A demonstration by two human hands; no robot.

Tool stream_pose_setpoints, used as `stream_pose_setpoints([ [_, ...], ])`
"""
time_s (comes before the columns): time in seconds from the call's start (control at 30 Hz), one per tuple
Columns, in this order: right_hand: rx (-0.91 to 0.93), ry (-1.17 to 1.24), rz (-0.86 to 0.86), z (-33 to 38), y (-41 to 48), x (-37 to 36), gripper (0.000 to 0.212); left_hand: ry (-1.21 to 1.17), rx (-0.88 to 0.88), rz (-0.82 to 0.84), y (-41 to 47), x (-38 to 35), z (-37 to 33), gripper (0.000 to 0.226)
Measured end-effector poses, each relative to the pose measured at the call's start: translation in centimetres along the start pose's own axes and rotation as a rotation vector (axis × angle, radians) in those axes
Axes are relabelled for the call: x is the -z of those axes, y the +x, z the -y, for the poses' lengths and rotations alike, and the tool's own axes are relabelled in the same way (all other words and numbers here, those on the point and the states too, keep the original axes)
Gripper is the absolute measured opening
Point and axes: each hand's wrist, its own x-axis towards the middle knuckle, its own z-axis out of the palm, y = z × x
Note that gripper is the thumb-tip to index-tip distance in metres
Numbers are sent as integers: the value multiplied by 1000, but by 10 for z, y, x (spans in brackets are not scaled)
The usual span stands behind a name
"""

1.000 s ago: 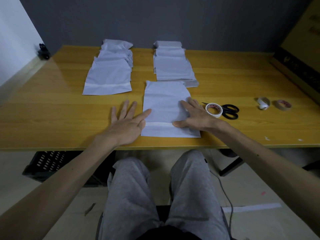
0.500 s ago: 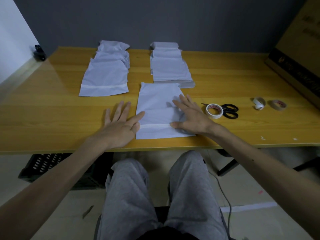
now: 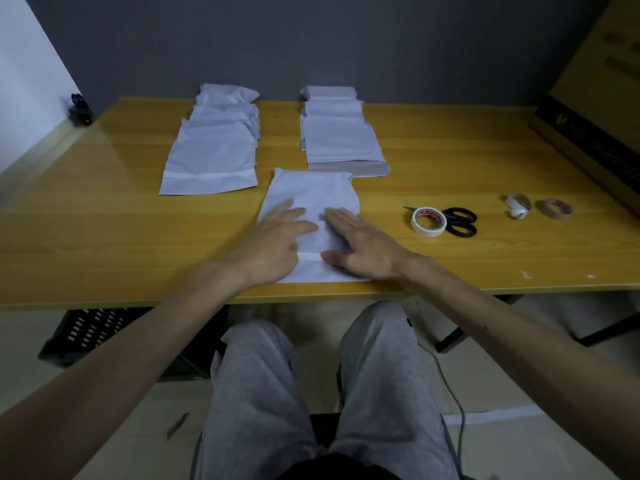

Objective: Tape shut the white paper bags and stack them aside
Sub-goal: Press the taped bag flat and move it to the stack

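A: How do the person's hands lie?

B: Both are flat, palm down, fingers straight. The left hand (image 3: pixel 273 244) presses on the left half of a white paper bag (image 3: pixel 311 190), its fingers spread and reaching toward the far right. The right hand (image 3: pixel 363 247) presses on the bag's right half, fingers close together, thumb stretched left. Neither hand grips anything.

A: And the bag itself?

B: It lies flat on the wooden table (image 3: pixel 104 237), at the near edge, straight before the person. Both hands cover its middle and near part, and the fingertips almost meet over its centre. A tape strip (image 3: pixel 309 258) crosses it close to its near end, showing between the two hands by the right thumb.

A: What lies beyond?

B: Two piles of white bags: the left pile (image 3: pixel 211 157), with a taped bag on top, and the right pile (image 3: pixel 341 140), just beyond the bag's far edge. Right of the right hand, apart from it, lies a roll of tape (image 3: pixel 428 221) touching black scissors (image 3: pixel 460 221).
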Motion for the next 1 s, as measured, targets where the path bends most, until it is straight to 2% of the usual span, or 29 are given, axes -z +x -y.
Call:
stream_pose_setpoints([
  [0.13,-12,13,19,-1,-1,-2,76,23,-15,108,10,-16,-8,52],
  [0.23,-16,22,14,0,-2,-2,76,146,2,178,7,-24,-2,54],
  [0.4,-26,30,85,-2,-2,2,79,175,20,244,4,-29,6,53],
  [0.77,-76,67,131,-22,-9,12,81,163,50,241,4,-28,5,49],
  [1.0,-143,203,141,-43,-22,22,87,161,40,243,3,-28,4,49],
])
